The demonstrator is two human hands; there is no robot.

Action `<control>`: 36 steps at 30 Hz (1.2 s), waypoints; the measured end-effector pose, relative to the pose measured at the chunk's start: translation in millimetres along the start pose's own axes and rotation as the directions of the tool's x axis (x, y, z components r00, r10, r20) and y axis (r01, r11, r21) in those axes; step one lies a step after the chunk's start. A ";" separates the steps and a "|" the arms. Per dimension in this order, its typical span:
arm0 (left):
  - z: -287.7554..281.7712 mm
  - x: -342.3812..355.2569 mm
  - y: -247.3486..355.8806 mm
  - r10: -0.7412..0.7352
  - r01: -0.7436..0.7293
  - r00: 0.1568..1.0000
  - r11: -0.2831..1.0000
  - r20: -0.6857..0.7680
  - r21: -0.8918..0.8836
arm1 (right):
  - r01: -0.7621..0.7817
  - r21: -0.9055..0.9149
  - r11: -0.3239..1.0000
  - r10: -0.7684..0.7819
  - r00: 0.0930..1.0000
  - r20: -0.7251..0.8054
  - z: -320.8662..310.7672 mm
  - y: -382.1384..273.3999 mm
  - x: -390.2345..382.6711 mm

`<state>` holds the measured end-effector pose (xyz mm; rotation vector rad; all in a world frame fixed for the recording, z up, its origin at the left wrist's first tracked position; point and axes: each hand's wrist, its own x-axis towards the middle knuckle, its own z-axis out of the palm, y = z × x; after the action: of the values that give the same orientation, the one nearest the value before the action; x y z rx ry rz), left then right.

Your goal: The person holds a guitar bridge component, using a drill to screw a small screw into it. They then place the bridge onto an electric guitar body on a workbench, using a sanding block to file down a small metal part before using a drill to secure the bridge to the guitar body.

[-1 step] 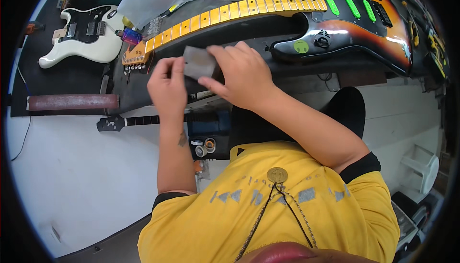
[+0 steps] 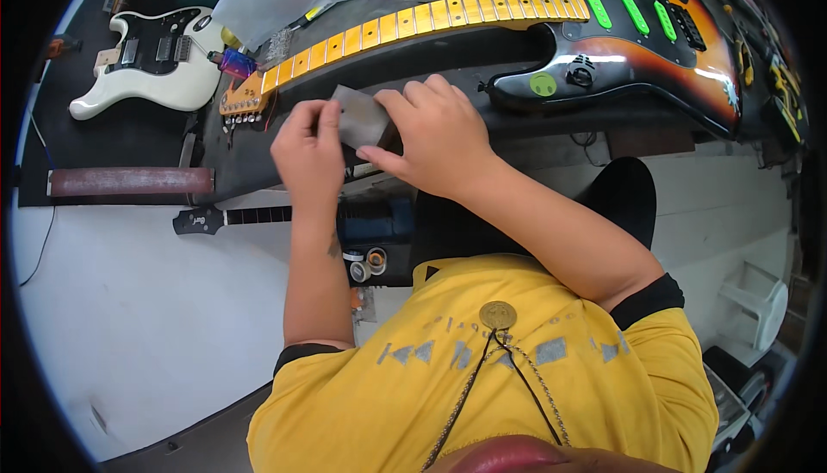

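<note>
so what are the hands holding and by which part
Both hands hold a small grey sheet, like sandpaper. The left hand pinches its left edge; the right hand grips its right side, fingers over the top.

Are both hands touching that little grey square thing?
Touching. The head view shows the left hand pinching one edge of the grey sheet and the right hand gripping its other edge.

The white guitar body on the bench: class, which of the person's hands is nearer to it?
Left. The left hand holds the grey sheet just right of the white guitar body; the right hand is farther right.
</note>
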<state>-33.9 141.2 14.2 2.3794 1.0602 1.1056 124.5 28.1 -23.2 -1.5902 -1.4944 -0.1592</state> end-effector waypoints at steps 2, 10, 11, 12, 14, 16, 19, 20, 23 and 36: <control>9.7 2.3 -1.8 0.090 -0.091 0.996 0.989 0.013 0.116 | -0.002 -0.003 1.000 0.002 1.000 -0.009 -1.4 -2.9 1.6; 2.6 15.9 -0.5 0.244 -0.280 0.953 0.935 0.178 0.219 | 0.001 -0.058 0.998 0.002 0.999 0.049 -0.5 0.4 -0.4; 3.1 17.2 0.2 0.261 -0.299 0.946 0.930 0.190 0.211 | -0.022 -0.063 0.998 0.027 0.997 0.072 -0.2 -0.4 0.0; 3.7 18.8 0.8 0.278 -0.319 0.939 0.926 0.203 0.203 | -0.046 -0.070 0.996 0.052 0.994 0.095 0.2 -0.9 0.9; 5.8 19.1 1.5 0.291 -0.330 0.934 0.926 0.207 0.184 | -0.032 -0.070 0.997 0.038 0.996 0.086 1.3 0.0 0.2; 6.1 22.6 1.3 0.318 -0.353 0.925 0.922 0.207 0.158 | -0.015 -0.068 0.998 0.020 0.997 0.075 1.2 1.0 0.5; 8.8 14.9 5.9 0.338 -0.372 0.917 0.916 0.212 0.150 | -0.028 -0.071 0.997 0.034 0.996 0.082 0.7 1.7 1.4; 11.0 10.5 11.8 0.404 -0.435 0.883 0.896 0.240 0.093 | -0.009 -0.077 0.997 0.014 0.998 0.068 2.2 2.4 0.3; 12.1 30.0 -0.7 0.376 -0.409 0.899 0.903 0.224 0.130 | 0.008 -0.081 0.997 -0.003 0.998 0.060 2.6 3.0 0.0; 7.7 30.0 7.0 0.380 -0.431 0.875 0.893 0.299 0.127 | -0.006 -0.078 0.997 0.011 0.997 0.071 1.7 4.5 -1.6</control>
<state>-11.8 158.7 28.8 2.8969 0.6065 0.7906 127.1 28.8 -27.4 -1.6800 -1.5530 -0.1588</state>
